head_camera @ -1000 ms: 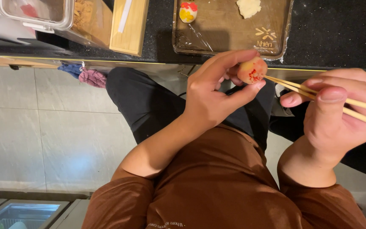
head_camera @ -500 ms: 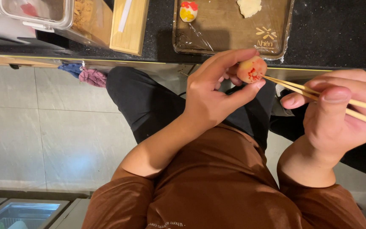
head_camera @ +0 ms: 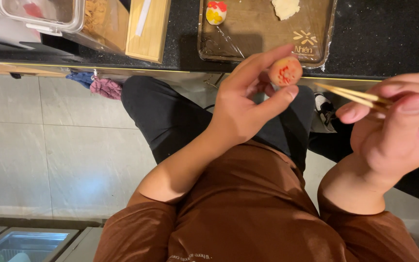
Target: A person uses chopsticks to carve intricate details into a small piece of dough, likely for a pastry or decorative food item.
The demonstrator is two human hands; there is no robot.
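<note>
A clear plastic container (head_camera: pixel 40 12) with a latched lid stood at the far left of the dark counter (head_camera: pixel 389 34), a pale wooden box (head_camera: pixel 146 29) just beside it. The brown tray (head_camera: pixel 263 34) (wrapped in clear film) bore a small cream-coloured logo mark (head_camera: pixel 304 41) near its corner.

dough ball (head_camera: pixel 285 72) left of chopsticks (head_camera: pixel 364 98)

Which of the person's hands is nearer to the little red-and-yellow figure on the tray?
The left. The left hand, pinching an orange dough ball, is just below the tray where the red-and-yellow figure sits. The right hand, gripping chopsticks, is farther off to the right.
</note>
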